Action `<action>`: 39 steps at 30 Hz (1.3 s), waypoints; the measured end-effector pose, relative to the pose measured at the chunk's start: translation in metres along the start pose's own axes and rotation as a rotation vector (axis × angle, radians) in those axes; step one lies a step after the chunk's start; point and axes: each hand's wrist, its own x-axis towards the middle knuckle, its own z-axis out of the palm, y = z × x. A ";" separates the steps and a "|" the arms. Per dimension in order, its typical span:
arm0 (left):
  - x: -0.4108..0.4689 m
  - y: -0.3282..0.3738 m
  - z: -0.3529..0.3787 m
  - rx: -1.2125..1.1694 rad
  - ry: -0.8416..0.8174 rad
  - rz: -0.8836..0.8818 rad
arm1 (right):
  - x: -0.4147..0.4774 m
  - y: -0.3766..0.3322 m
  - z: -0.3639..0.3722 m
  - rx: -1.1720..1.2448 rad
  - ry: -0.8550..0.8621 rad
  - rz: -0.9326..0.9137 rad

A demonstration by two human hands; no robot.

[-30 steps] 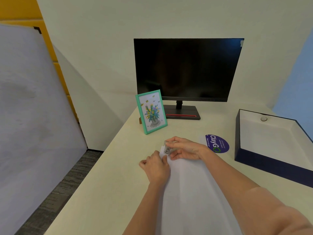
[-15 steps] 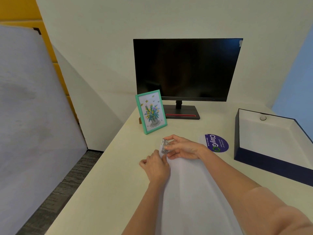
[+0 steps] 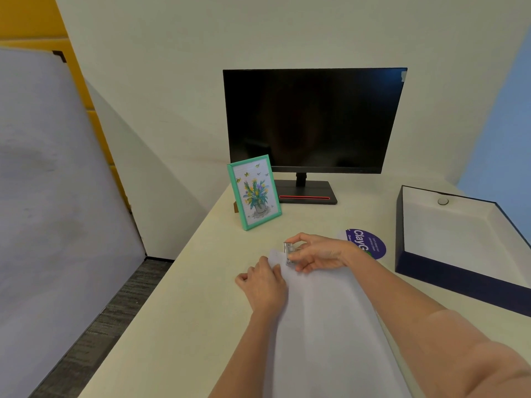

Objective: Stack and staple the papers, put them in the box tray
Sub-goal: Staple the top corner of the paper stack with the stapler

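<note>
White papers (image 3: 324, 326) lie stacked on the cream desk, running from the near edge up to my hands. My right hand (image 3: 319, 252) grips a small silver stapler (image 3: 288, 254) whose jaws sit over the papers' far left corner. My left hand (image 3: 265, 282) rests on the papers' left edge just below that corner, fingers curled down on the sheet. The box tray (image 3: 459, 278), dark blue outside and white inside, stands open at the right with a small round object in its far corner.
A black monitor (image 3: 314, 119) stands at the back of the desk. A green-framed flower picture (image 3: 254, 192) leans in front of it. A purple round sticker (image 3: 366, 242) lies between my right hand and the tray. The desk's left edge drops to grey carpet.
My right hand has tilted the stapler more upright and set it further onto the papers' corner. The left hand stays where it was.
</note>
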 end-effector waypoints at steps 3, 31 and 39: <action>0.000 0.000 -0.001 -0.007 -0.003 -0.004 | -0.006 0.007 -0.009 0.020 0.051 0.036; 0.001 -0.001 -0.002 -0.110 0.014 -0.020 | -0.017 0.018 -0.021 0.018 0.279 -0.009; 0.000 -0.001 -0.004 -0.124 0.011 -0.020 | -0.016 0.012 -0.020 -0.015 0.249 0.047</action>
